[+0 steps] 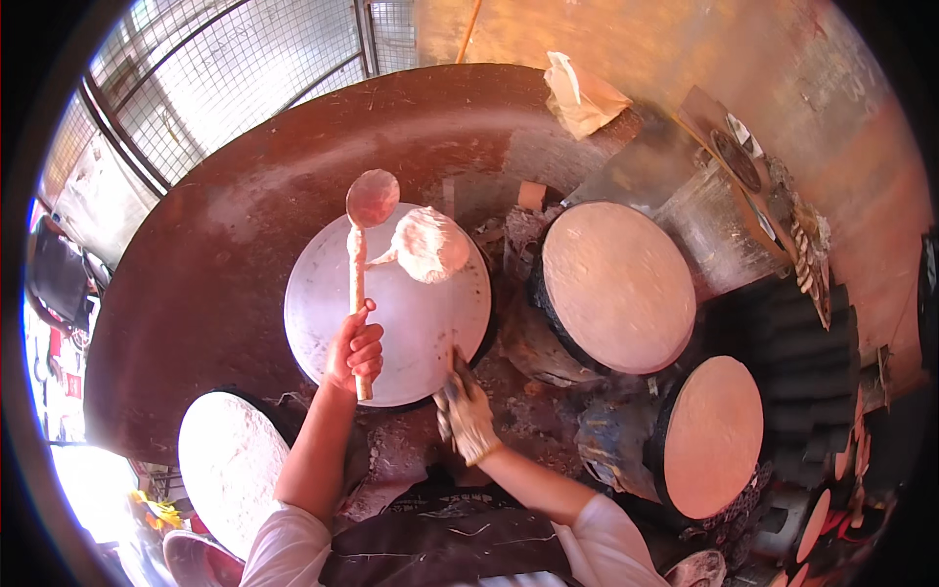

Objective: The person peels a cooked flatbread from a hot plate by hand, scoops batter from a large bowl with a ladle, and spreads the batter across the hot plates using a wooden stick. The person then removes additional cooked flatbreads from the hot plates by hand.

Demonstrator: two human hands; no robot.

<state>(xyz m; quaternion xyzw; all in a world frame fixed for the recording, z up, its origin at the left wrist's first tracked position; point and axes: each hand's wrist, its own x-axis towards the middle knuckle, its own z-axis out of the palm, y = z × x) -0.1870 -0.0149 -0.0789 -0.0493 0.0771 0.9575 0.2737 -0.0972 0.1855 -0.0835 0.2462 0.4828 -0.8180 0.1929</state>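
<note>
My bare left hand [355, 352] grips the long handle of a ladle [373, 199]. The ladle's round bowl is above the far left part of a round, pale griddle [330, 293]. A lump of wet, pale batter [431, 246] sits on the griddle's far right part, with a thin tail toward the ladle handle. My right hand [466, 414], in a light work glove with dark fingertips, is at the griddle's near right edge. A thin brown piece shows at its fingertips; whether the hand holds it is unclear.
Round griddles coated in a pale layer stand to the right [620, 286], farther right [713, 436] and at near left [235, 469]. A brown curved counter [198, 293] surrounds them. A crumpled paper bag [583, 99] lies at its far edge, and a brick [531, 195] behind the griddles.
</note>
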